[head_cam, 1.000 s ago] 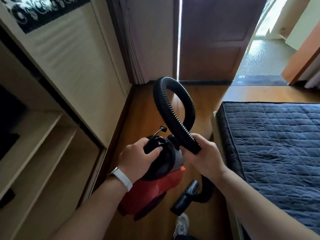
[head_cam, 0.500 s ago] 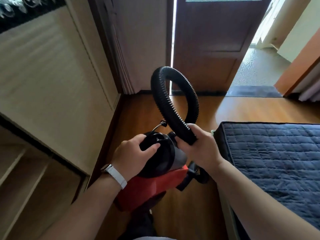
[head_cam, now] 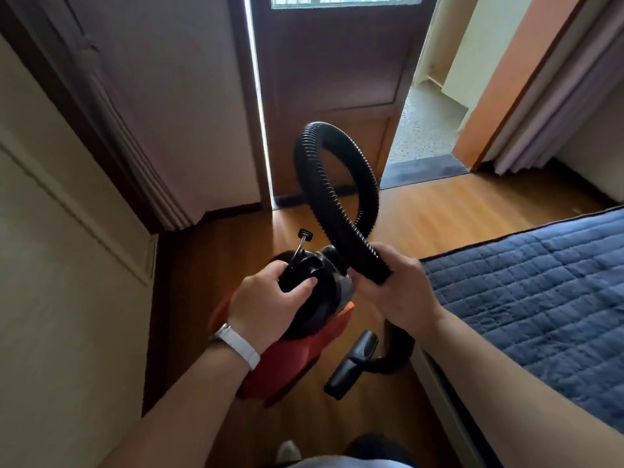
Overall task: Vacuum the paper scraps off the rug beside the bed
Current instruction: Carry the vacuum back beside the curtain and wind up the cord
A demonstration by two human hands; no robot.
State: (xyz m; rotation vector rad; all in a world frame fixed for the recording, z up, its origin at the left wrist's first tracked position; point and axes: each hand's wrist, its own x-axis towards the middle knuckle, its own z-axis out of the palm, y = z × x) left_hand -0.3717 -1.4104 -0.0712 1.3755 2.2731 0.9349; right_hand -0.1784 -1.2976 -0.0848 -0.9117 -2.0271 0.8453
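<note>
I carry a small red vacuum cleaner (head_cam: 297, 359) with a black top above the wooden floor. My left hand (head_cam: 266, 305), a white watch on its wrist, grips the black handle (head_cam: 304, 268) on top. My right hand (head_cam: 395, 292) grips the black ribbed hose (head_cam: 324, 197), which loops upward in front of me. The hose's lower end with the black nozzle (head_cam: 351, 366) hangs below my right hand. No rug or paper scraps are in view.
A bed with a dark blue quilted cover (head_cam: 540, 298) fills the right side. A cream wardrobe (head_cam: 50, 265) stands at the left. Ahead, a brown door (head_cam: 331, 79) stands open onto a speckled floor. Wooden floor (head_cam: 456, 204) runs between them.
The view has tilted up and the door looks nearer. The vacuum sits a little lower in the frame, and the nozzle hangs in view again below my right hand. Both grips are unchanged.
</note>
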